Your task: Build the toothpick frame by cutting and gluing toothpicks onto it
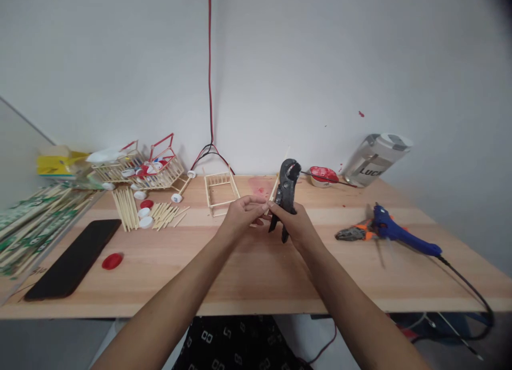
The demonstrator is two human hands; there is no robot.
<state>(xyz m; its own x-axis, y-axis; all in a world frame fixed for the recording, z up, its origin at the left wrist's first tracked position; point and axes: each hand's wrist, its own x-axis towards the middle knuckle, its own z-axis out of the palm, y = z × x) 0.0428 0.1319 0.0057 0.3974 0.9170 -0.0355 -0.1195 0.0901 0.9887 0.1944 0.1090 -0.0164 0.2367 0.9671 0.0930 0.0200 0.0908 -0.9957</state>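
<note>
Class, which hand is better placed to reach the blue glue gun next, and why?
Probably the right hand: the glue gun lies on its side of the table. It would first have to put down the black cutter; the left hand pinches a stick.

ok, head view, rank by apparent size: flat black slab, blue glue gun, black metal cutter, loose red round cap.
1. flat black slab
2. blue glue gun and black metal cutter: look alike, unranked
3. loose red round cap
</note>
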